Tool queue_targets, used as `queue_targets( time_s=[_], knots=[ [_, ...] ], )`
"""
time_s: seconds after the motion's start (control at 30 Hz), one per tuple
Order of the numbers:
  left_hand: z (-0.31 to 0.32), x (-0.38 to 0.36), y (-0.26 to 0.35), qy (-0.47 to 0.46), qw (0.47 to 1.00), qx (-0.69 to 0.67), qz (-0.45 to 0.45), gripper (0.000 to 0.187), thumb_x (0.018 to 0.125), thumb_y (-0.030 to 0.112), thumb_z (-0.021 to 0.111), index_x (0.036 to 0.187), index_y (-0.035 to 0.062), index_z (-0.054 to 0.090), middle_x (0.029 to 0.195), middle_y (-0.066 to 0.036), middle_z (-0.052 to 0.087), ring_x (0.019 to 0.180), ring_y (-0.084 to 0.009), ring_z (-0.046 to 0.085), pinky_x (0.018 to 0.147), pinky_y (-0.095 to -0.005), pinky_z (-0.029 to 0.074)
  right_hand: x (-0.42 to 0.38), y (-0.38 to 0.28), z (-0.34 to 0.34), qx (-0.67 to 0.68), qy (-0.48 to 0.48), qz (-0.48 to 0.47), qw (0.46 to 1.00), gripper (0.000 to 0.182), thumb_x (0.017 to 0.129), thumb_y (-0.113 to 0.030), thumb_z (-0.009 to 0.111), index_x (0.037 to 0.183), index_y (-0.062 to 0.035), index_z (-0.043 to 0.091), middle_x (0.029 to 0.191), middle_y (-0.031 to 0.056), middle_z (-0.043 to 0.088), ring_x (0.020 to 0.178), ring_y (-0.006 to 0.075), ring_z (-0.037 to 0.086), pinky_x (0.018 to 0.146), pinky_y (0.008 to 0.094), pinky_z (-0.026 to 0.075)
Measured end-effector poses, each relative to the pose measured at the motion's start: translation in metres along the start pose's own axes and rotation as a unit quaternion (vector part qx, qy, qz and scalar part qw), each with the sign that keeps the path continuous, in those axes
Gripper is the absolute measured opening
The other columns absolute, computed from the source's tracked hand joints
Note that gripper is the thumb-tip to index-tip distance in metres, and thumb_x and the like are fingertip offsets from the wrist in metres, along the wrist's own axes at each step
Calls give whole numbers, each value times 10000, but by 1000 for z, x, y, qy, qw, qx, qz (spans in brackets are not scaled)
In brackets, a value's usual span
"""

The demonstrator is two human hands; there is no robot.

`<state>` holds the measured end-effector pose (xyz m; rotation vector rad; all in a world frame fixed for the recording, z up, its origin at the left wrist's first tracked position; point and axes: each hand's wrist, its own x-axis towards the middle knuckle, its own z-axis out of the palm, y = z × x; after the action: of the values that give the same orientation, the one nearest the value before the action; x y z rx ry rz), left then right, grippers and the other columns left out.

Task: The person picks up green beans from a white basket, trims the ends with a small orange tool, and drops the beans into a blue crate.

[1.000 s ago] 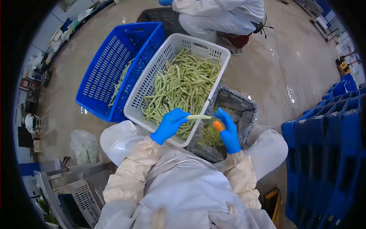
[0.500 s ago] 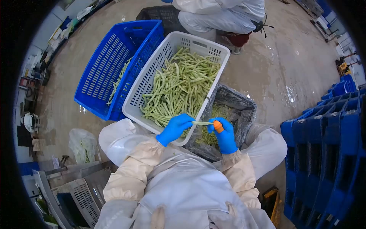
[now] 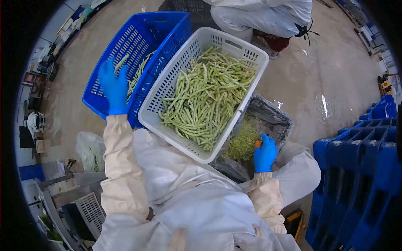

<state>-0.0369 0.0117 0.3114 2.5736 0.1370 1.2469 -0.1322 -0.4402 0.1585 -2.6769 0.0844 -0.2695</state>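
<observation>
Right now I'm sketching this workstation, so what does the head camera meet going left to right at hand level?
Left hand over the blue crate → white basket of green beans → dark crate of trimmings → right hand → stacked blue crates.

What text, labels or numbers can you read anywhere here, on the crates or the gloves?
No text is readable.
The blue crate, white crate and stacked blue crates show no markings.
The left hand and right hand wear plain gloves.
Papers on the far shelves: too small and blurred to read.
</observation>
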Motion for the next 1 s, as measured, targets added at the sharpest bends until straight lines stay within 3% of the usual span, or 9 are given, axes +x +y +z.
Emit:
queue_targets(
  time_s=[0.1, 0.23, 0.53, 0.7, 0.77, 0.83, 0.9, 0.93, 1.0],
  knots=[
    [71, -56, -10, -282, 958, -38, 22, 282, 808, 124, 563, 1065, 9, 579, 1072, -185, 575, 979, -299, 551, 853, -375, 416, 3, -12, 0, -60, -84, 20, 994, 109, 749, -138, 603, 816, -62, 565, 727, 130, 587, 675, 332, 557, 670, 417, 432],
    [188, -200, -16, -675, 736, 7, 40, 264, 783, 256, 538, 859, 24, 639, 864, -197, 625, 841, -359, 593, 747, -432, 469, 2, -2, 17, -22, -172, -19, 985, 232, 723, -135, 613, 945, -74, 578, 878, 136, 591, 757, 324, 560, 757, 430, 402],
    [257, -328, -13, -566, 742, 26, -360, 285, 756, 238, 591, 942, 26, 631, 976, -214, 611, 925, -359, 587, 783, -435, 474, -5, -16, 36, 112, -173, -52, 977, 364, 743, -157, 610, 1083, -41, 551, 848, 191, 567, 747, 365, 559, 631, 449, 448],
    [298, -390, -50, -636, 728, 60, -250, 246, 768, 197, 551, 885, -4, 632, 928, -234, 609, 885, -377, 588, 728, -435, 479, -6, -25, 29, 117, -236, -47, 963, 309, 773, -174, 608, 1039, -22, 569, 906, 192, 595, 797, 356, 585, 686, 412, 474],
    [296, -398, -50, -606, 695, -15, -387, 239, 760, 186, 551, 875, -4, 638, 900, -237, 611, 878, -380, 587, 733, -432, 482, -5, -29, 25, 107, -240, -46, 964, 305, 775, -176, 603, 1036, -22, 571, 902, 193, 595, 793, 358, 584, 683, 415, 473],
    [292, -408, -56, -656, 739, 41, -149, 247, 746, 220, 556, 860, 24, 652, 886, -231, 615, 878, -373, 588, 759, -430, 481, -10, -30, 19, 91, -242, -47, 965, 302, 777, -179, 598, 1034, -21, 572, 898, 195, 596, 789, 360, 583, 680, 417, 472],
    [303, -416, -41, -513, 750, -103, -405, 280, 737, 260, 544, 890, 50, 651, 915, -218, 616, 876, -383, 584, 789, -447, 463, -6, -39, 12, 102, -219, -57, 969, 296, 779, -182, 593, 1027, -21, 576, 899, 193, 597, 788, 361, 582, 677, 421, 470],
    [269, -382, -4, -499, 838, -36, -219, 321, 744, 296, 516, 948, 84, 643, 969, -198, 611, 880, -383, 583, 828, -465, 439, -17, -24, 23, 139, -200, -78, 967, 280, 782, -184, 587, 1014, -27, 583, 895, 188, 599, 784, 364, 580, 672, 429, 467],
    [293, -394, -13, -682, 730, 47, -25, 334, 793, 276, 459, 1036, 117, 624, 1060, -174, 596, 975, -335, 572, 891, -464, 413, -21, -19, 25, 134, -209, -71, 966, 267, 784, -195, 577, 1005, -45, 586, 880, 187, 601, 776, 367, 580, 666, 433, 468]
  ],
)
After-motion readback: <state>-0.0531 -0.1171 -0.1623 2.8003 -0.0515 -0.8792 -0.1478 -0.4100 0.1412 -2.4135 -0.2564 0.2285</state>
